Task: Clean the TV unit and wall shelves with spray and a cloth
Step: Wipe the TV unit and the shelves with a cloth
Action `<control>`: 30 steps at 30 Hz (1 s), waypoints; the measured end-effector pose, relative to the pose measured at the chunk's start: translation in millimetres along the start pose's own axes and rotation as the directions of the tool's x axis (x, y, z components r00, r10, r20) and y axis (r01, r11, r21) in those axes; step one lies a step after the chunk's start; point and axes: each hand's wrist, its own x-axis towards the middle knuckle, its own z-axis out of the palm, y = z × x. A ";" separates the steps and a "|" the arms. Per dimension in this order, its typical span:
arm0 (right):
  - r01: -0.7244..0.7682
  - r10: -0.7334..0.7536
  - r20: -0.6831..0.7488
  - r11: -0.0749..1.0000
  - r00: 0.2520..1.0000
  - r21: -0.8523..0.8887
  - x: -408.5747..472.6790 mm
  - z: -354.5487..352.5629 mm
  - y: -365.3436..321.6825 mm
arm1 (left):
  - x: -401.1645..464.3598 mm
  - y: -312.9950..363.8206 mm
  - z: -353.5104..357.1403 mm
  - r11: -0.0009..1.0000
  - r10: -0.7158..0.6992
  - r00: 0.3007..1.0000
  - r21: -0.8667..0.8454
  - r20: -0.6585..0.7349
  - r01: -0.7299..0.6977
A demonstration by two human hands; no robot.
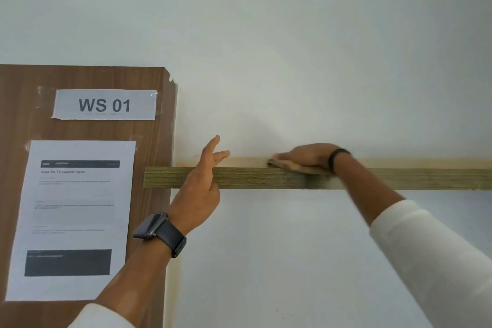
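A wooden wall shelf [386,178] runs across the white wall at about eye height, and I see its front edge. My right hand [306,158] lies flat on top of the shelf and presses a tan cloth [295,167], which shows only as a thin strip under the palm. The hand is blurred. My left hand [202,181] is raised in front of the shelf's front edge near its left end. Its fingers are straight, point up and hold nothing. No spray bottle is in view.
A brown wooden panel [154,141] stands at the left, touching the shelf's left end. A "WS 01" label [103,104] and a printed instruction sheet [74,218] are taped to it. Bare white wall [292,48] lies above and below the shelf.
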 end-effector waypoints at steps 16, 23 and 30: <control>0.355 -0.660 -0.647 0.751 0.381 -0.557 -3.1 65.7 8.7 | 2.4 7.6 56.3 0.996 0.053 0.912 0.082 -0.407 -0.022; 0.204 -0.484 -0.755 0.874 0.442 -0.441 -47.0 29.6 185.7 | 6.7 43.4 83.0 0.987 0.065 0.960 0.159 -0.272 -0.021; -0.042 -0.183 -0.773 0.964 0.608 -0.262 -46.9 22.0 161.7 | 8.1 41.2 82.0 0.987 0.045 0.969 0.162 -0.245 -0.005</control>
